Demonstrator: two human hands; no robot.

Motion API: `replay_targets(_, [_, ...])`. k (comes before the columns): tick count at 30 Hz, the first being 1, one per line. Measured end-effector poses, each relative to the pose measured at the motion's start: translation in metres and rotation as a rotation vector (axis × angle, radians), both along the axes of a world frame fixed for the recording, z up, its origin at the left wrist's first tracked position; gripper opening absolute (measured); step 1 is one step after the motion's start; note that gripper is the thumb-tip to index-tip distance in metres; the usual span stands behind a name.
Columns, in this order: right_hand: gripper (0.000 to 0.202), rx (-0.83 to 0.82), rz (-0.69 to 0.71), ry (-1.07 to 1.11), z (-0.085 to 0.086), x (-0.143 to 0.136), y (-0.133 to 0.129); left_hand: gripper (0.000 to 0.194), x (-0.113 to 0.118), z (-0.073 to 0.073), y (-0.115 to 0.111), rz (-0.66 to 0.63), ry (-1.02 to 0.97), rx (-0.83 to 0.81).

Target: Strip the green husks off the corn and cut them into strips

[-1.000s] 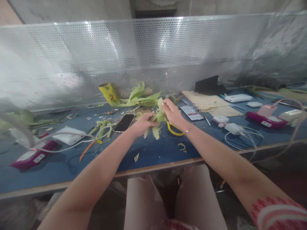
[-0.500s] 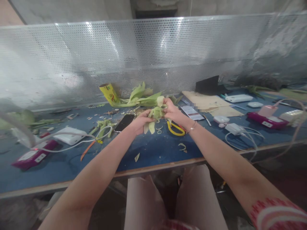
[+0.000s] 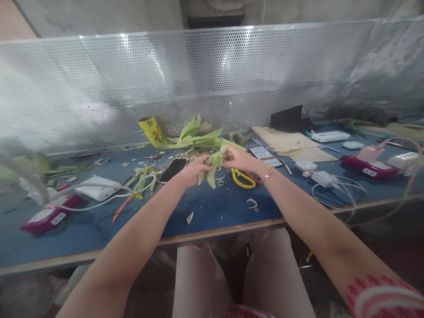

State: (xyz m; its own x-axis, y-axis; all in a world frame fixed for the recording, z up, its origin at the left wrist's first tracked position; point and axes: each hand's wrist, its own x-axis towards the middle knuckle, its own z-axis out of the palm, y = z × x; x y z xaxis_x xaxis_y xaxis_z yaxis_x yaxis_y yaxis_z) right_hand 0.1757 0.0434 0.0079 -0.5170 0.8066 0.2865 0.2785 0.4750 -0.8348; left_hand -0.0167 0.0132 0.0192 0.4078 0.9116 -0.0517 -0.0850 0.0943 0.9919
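A bundle of pale green corn husks (image 3: 216, 164) is held between both hands above the blue table. My left hand (image 3: 196, 170) pinches its left side, fingers closed. At its upper right, my right hand (image 3: 236, 158) grips the same husks with bent fingers; the fingertips are partly hidden by the leaves. Scissors with yellow and orange handles (image 3: 243, 179) lie just below my right hand. Small curled husk scraps (image 3: 219, 181) rest under the bundle. Near my left wrist is a dark phone (image 3: 172, 170).
Behind the hands lie larger green husks (image 3: 202, 139) and a yellow tube (image 3: 152, 130) against a perforated metal screen (image 3: 212, 79). Brown paper (image 3: 281, 139) and a second phone (image 3: 265, 155) are to the right. Purple power strips (image 3: 369, 168) and white cables (image 3: 331, 203) occupy both sides.
The right hand has moved slightly down with its fingers closer to the bundle. The upper leaf that stood up by its fingertips is now lower, and more of the scissors shows.
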Motion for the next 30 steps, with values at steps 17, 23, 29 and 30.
replay_targets(17, [0.016, 0.31, -0.052, -0.266, 0.006, -0.004, -0.006, 0.014, 0.006, -0.006, 0.003, 0.125, 0.133, 0.077])
replay_targets(23, [0.016, 0.309, -0.055, -0.245, 0.009, 0.0, -0.007, 0.019, 0.002, -0.003, 0.002, 0.074, 0.147, 0.092])
replay_targets(29, [0.015, 0.318, -0.069, -0.19, 0.01, 0.001, -0.009, 0.031, 0.002, -0.003, 0.001, 0.038, 0.099, 0.111])
replay_targets(30, [0.015, 0.321, -0.069, -0.19, 0.01, 0.001, -0.009, 0.032, 0.002, -0.003, 0.001, 0.039, 0.093, 0.118])
